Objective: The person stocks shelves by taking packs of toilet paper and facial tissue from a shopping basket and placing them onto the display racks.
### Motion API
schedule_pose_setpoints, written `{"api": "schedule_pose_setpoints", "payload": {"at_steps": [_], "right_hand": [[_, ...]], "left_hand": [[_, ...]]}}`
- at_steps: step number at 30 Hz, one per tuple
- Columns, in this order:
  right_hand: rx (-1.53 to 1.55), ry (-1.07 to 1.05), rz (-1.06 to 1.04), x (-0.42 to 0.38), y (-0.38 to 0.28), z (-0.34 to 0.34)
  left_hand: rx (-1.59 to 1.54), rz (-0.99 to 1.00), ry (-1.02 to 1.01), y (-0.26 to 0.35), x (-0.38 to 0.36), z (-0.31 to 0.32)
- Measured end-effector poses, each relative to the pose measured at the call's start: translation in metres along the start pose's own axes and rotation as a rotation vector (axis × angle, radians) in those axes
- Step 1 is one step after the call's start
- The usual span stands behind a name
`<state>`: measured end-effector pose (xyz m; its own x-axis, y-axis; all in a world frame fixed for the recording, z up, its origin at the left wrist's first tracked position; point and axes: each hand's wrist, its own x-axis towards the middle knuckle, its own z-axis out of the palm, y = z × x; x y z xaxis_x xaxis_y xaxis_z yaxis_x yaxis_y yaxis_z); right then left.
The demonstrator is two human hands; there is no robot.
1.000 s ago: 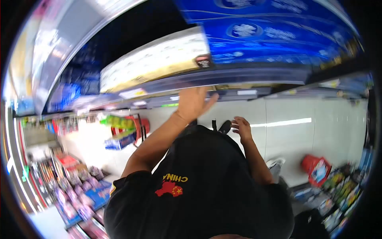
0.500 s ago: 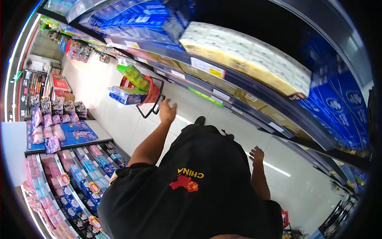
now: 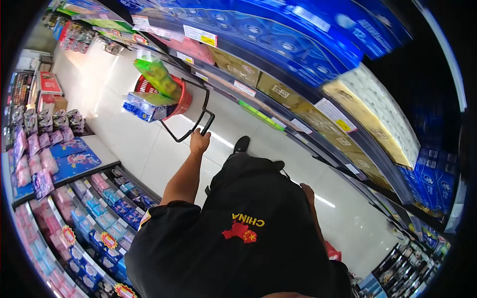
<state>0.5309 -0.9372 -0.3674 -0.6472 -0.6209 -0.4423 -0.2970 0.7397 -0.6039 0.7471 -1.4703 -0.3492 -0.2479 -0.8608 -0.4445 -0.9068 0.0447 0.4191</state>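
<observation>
My left hand [image 3: 199,142] is closed round the lower end of the black handle [image 3: 205,117] of a red shopping basket [image 3: 184,102]. The basket stands on the floor ahead and to the left. Inside it, a green plastic pack [image 3: 158,79] leans upward, and a blue-and-clear pack [image 3: 149,106] sticks out over the rim. My right hand [image 3: 307,190] hangs low by my right side, partly behind my black shirt. Its fingers do not show clearly, and nothing is seen in it.
Along the right runs a shelf with blue tissue packs [image 3: 278,37], golden cartons [image 3: 285,94] and a pale multipack [image 3: 375,109]. On the left, a sloped rack holds pink and blue packs [image 3: 99,213]. Pink bags [image 3: 48,161] stand beyond it. Pale tiled floor [image 3: 154,149] lies between.
My left hand has moved onto the basket handle and closed on it. My right hand has drawn in behind my shirt. The view has shifted, bringing more blue packs into sight.
</observation>
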Motion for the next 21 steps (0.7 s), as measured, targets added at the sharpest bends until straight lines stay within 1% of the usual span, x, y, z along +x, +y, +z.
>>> {"api": "schedule_pose_setpoints", "payload": {"at_steps": [1, 2, 3, 4, 5, 6, 7, 8, 10, 12, 14, 16, 18, 20, 21], "right_hand": [[0.325, -0.024, 0.204, 0.001, -0.017, 0.001], [0.645, 0.02, 0.415, 0.002, -0.032, 0.004], [0.776, 0.04, 0.559, 0.004, -0.067, -0.008], [0.912, 0.066, 0.702, 0.006, -0.102, -0.02], [0.835, 0.056, 0.749, 0.007, -0.13, -0.029], [0.843, 0.086, 0.795, 0.007, -0.142, -0.027], [0.835, 0.099, 0.793, 0.004, -0.152, -0.025], [0.832, 0.113, 0.791, 0.001, -0.159, -0.023], [0.827, 0.118, 0.783, -0.006, -0.165, -0.013], [0.884, 0.131, 0.8, -0.014, -0.16, 0.002], [0.895, 0.118, 0.819, -0.022, -0.166, 0.01], [0.671, 0.096, 0.7, -0.031, -0.119, 0.051], [0.623, 0.118, 0.688, -0.036, -0.115, 0.057], [0.62, 0.163, 0.694, -0.034, -0.118, 0.059], [0.644, 0.202, 0.709, -0.034, -0.12, 0.059]], "left_hand": [[0.006, 0.021, -0.03, -0.009, 0.009, 0.008], [0.013, 0.047, -0.061, -0.016, 0.017, 0.013], [0.027, 0.065, -0.106, -0.021, 0.022, 0.016], [0.011, 0.127, -0.106, -0.031, 0.03, 0.024], [0.026, 0.132, -0.234, -0.03, 0.037, 0.021], [0.045, 0.139, -0.362, -0.027, 0.045, 0.018], [0.018, 0.18, -0.306, -0.031, 0.049, 0.022], [0.024, 0.161, -0.349, -0.032, 0.058, 0.024], [0.078, 0.164, -0.338, -0.034, 0.073, 0.026], [0.06, 0.098, -0.355, -0.048, 0.091, 0.038], [0.052, 0.085, -0.441, -0.019, 0.074, 0.008], [0.162, 0.281, -0.397, -0.043, 0.09, 0.019], [0.109, 0.093, -0.45, -0.04, 0.085, 0.014], [0.107, 0.04, -0.481, -0.043, 0.082, 0.01], [0.169, 0.077, -0.486, -0.045, 0.081, 0.009]]}}
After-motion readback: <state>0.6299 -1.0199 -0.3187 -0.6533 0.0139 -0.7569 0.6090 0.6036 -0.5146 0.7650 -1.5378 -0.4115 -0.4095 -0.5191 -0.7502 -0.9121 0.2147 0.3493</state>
